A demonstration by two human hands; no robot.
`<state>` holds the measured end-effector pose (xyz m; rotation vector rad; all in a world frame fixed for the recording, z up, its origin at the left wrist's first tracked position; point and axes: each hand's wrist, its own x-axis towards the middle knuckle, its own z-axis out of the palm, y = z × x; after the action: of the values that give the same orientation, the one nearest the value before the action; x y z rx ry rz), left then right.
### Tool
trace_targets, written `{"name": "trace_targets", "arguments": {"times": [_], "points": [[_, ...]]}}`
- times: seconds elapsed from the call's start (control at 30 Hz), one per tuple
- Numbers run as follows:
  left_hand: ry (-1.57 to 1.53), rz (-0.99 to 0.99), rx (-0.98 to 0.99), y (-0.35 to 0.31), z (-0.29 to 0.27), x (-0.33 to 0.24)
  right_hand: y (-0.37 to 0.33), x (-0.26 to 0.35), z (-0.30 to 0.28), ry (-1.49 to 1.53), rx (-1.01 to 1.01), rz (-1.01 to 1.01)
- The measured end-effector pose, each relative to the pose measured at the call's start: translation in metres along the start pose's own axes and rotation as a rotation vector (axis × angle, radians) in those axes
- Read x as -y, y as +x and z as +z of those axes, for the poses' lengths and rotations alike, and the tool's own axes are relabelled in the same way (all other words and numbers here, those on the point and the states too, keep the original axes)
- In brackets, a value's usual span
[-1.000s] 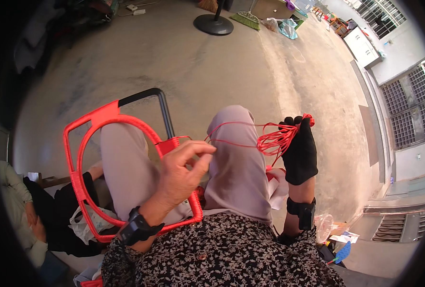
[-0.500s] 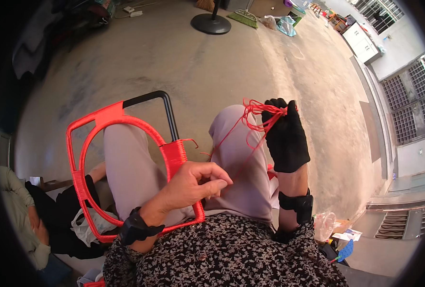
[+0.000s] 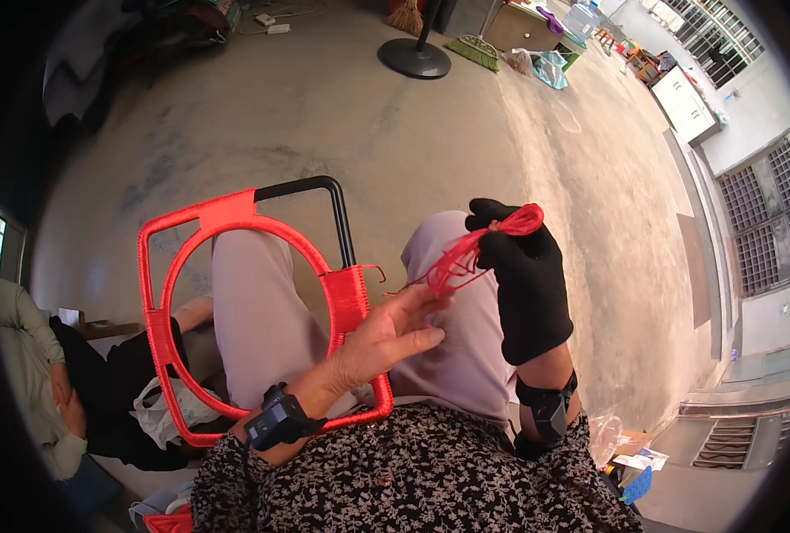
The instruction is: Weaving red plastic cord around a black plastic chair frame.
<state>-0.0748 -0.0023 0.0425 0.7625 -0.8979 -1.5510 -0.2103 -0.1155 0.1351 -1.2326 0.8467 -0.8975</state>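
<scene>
A rounded square frame with a ring inside it [image 3: 158,342] leans across my lap and left thigh. Red cord wraps most of it, while the tube at its far right corner is bare and black. A short end of cord sticks out by the wrapped block on its right side. My right hand [image 3: 530,289], in a black glove, pinches a looped bundle of red cord [image 3: 521,221] above my right knee. My bare left hand [image 3: 395,333] has its fingers stretched out and thumb apart, with blurred fingertips against the hanging loops.
On the left another person's sleeve [image 3: 31,324] and hands show beside a white plastic bag [image 3: 159,413]. A round black stand base [image 3: 414,59] and a green broom [image 3: 472,51] are on the concrete floor ahead. Plastic bags and a blue item [image 3: 637,487] lie at right.
My left hand has loosened its pinch, stretched its fingers and moved up to the cord loops. The right hand has turned, gathering the bundle lower and more tightly. The whole view has shifted slightly.
</scene>
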Motion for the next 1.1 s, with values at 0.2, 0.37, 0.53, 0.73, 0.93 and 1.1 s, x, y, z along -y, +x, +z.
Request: {"name": "trace_targets", "arguments": {"times": [0.2, 0.37, 0.53, 0.73, 0.93, 1.1], "points": [[0.026, -0.192, -0.032, -0.008, 0.003, -0.009, 0.027, -0.009, -0.018, -0.058, -0.127, -0.062], [0.076, -0.086, -0.273, -0.019, 0.001, -0.023, 0.045, -0.028, -0.068, 0.121, -0.314, 0.099], [-0.211, 0.250, -0.460, -0.038, -0.032, -0.042, 0.039, -0.048, -0.091, 0.235, -0.251, 0.131], [-0.547, 0.337, -0.446, -0.039, -0.053, -0.050, 0.033, -0.069, -0.095, 0.523, -0.173, 0.141], [-0.791, 0.364, -0.318, -0.043, -0.065, -0.045, 0.030, -0.082, -0.102, 0.829, -0.099, 0.102], [-0.158, 0.299, -0.498, -0.038, -0.056, -0.043, 0.020, -0.071, -0.094, 0.577, -0.178, 0.166]]}}
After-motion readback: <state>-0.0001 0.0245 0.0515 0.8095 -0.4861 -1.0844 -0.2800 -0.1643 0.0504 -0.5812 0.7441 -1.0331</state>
